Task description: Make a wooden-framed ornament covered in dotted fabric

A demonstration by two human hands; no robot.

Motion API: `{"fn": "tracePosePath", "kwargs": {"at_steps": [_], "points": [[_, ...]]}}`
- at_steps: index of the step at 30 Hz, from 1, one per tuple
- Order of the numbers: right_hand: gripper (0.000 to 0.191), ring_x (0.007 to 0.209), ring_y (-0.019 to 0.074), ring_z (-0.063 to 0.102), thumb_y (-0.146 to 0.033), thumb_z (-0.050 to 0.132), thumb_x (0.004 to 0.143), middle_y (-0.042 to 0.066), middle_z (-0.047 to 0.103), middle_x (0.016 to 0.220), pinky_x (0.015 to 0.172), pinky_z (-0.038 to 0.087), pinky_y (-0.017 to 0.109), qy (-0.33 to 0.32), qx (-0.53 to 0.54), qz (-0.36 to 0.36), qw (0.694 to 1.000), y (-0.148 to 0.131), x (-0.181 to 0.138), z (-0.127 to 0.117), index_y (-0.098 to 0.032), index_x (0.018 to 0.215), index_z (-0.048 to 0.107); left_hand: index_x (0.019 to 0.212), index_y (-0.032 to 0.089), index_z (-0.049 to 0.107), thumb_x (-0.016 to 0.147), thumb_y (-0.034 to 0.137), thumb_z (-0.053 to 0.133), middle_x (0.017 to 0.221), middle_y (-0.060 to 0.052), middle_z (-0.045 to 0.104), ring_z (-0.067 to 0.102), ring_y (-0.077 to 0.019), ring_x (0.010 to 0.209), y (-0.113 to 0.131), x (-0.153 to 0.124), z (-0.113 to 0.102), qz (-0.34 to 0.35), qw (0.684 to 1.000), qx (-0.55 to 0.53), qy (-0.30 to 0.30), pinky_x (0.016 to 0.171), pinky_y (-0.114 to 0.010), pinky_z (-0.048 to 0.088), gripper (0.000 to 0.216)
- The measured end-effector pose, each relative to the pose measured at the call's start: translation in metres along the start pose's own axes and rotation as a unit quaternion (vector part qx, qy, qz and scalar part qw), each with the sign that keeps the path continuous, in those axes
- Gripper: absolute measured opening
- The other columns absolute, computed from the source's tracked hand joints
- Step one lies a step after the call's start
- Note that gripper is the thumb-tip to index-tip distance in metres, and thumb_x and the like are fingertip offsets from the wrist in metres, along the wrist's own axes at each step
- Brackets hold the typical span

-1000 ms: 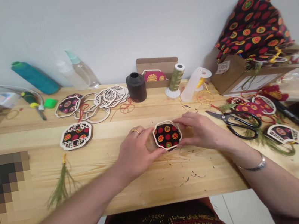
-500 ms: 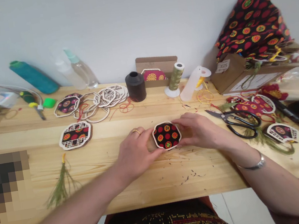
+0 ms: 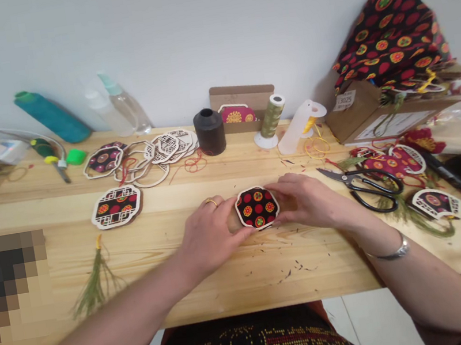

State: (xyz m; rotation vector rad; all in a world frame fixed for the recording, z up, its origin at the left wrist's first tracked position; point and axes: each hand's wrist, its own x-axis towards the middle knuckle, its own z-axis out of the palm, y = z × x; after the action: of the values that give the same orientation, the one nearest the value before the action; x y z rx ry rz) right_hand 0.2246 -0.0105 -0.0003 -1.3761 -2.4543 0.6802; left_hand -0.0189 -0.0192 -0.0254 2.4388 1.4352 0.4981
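Between my two hands is a small wooden-framed fabric plaque (image 3: 258, 208), its pale frame around black cloth with red and orange round motifs. My left hand (image 3: 210, 233) grips its left edge, thumb along the lower corner. At the opposite edge my right hand (image 3: 307, 202) pinches it with thumb and fingers. Off to the left lies a larger lattice-framed plaque (image 3: 116, 207) with similar cloth, and below it a green tassel (image 3: 94, 281) with a yellow top. Dark scraps (image 3: 292, 271) are scattered on the wooden table (image 3: 214, 291) near my hands.
Black-handled scissors (image 3: 373, 188) lie beyond my right hand, near a fan-shaped piece (image 3: 435, 204). Along the back stand a black spool (image 3: 210, 133), a green thread spool (image 3: 272, 116) and a cardboard box (image 3: 360, 108) with patterned cloth (image 3: 389, 42). Wooden lattice frames (image 3: 174, 145) are piled at back left.
Both hands keep hold of the plaque in nearly the same place. Only a very slight shift of the view shows.
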Motion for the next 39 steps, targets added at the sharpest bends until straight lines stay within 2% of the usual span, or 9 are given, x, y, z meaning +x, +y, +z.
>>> {"fn": "tracePosePath", "kwargs": {"at_steps": [8,16,20,23,27,31,35,39], "points": [[0.051,0.084,0.0214,0.057,-0.044,0.073,0.08,0.008,0.065,0.091,0.072,0.043,0.033,-0.006,-0.001,-0.007,1.0,0.001,0.0,0.001,-0.019,0.124,0.063,0.12,0.018,0.063,0.078,0.056,0.068,0.101,-0.009,0.069,0.064,-0.0278,0.096,0.001,0.0,-0.001,-0.012,1.0,0.004,-0.022,0.085,-0.041,0.051,0.057],[0.049,0.083,0.0219,0.058,-0.045,0.073,0.08,0.008,0.066,0.09,0.072,0.045,0.034,-0.006,-0.004,-0.009,1.0,0.002,-0.001,0.0,-0.02,0.122,0.064,0.118,0.018,0.064,0.078,0.059,0.067,0.1,-0.009,0.069,0.063,-0.0287,0.096,0.001,0.0,0.001,-0.013,1.0,0.001,-0.013,0.086,-0.042,0.05,0.057],[0.052,0.084,0.023,0.059,-0.047,0.071,0.081,0.01,0.066,0.092,0.074,0.046,0.035,0.004,-0.004,-0.011,1.0,0.002,-0.002,-0.001,-0.016,0.122,0.064,0.121,0.018,0.063,0.077,0.058,0.068,0.101,-0.009,0.069,0.063,-0.0282,0.096,0.0,0.001,-0.001,-0.016,0.999,0.0,-0.028,0.086,-0.041,0.049,0.06],[0.044,0.08,0.0212,0.058,-0.043,0.061,0.089,0.009,0.066,0.085,0.074,0.045,0.034,0.024,0.006,-0.005,1.0,0.003,-0.002,-0.004,-0.012,0.119,0.066,0.123,0.019,0.062,0.077,0.057,0.069,0.102,-0.009,0.069,0.063,-0.0283,0.097,0.0,0.002,-0.003,-0.015,0.999,0.004,-0.041,0.086,-0.041,0.049,0.061],[0.03,0.075,0.018,0.058,-0.031,0.053,0.094,0.006,0.067,0.081,0.072,0.044,0.032,0.015,0.019,0.014,1.0,0.002,-0.002,-0.007,-0.015,0.113,0.069,0.125,0.017,0.061,0.075,0.058,0.071,0.104,-0.01,0.069,0.063,-0.0293,0.101,0.0,0.003,-0.003,-0.018,0.998,0.01,-0.053,0.089,-0.042,0.049,0.065],[0.031,0.073,0.0167,0.056,-0.032,0.062,0.089,0.004,0.065,0.079,0.069,0.042,0.03,-0.009,0.02,0.025,0.999,0.002,-0.001,-0.008,-0.017,0.114,0.069,0.127,0.018,0.059,0.074,0.059,0.072,0.109,-0.011,0.068,0.061,-0.0301,0.103,-0.001,0.003,-0.003,-0.015,0.998,0.024,-0.063,0.089,-0.042,0.049,0.069],[0.045,0.074,0.0171,0.056,-0.043,0.077,0.075,0.003,0.063,0.081,0.069,0.042,0.03,-0.034,0.001,0.036,0.999,0.002,-0.002,-0.01,-0.018,0.111,0.069,0.127,0.02,0.059,0.075,0.06,0.07,0.108,-0.009,0.068,0.061,-0.0294,0.102,-0.002,0.003,-0.005,-0.007,0.997,0.035,-0.072,0.087,-0.041,0.05,0.066],[0.048,0.077,0.0185,0.057,-0.05,0.079,0.07,0.004,0.065,0.087,0.07,0.042,0.03,-0.041,-0.038,0.059,0.997,-0.001,-0.002,-0.009,-0.018,0.105,0.067,0.128,0.022,0.058,0.078,0.057,0.069,0.108,-0.008,0.067,0.062,-0.028,0.102,-0.001,0.003,-0.006,-0.005,0.996,0.043,-0.076,0.086,-0.04,0.05,0.062]]}}
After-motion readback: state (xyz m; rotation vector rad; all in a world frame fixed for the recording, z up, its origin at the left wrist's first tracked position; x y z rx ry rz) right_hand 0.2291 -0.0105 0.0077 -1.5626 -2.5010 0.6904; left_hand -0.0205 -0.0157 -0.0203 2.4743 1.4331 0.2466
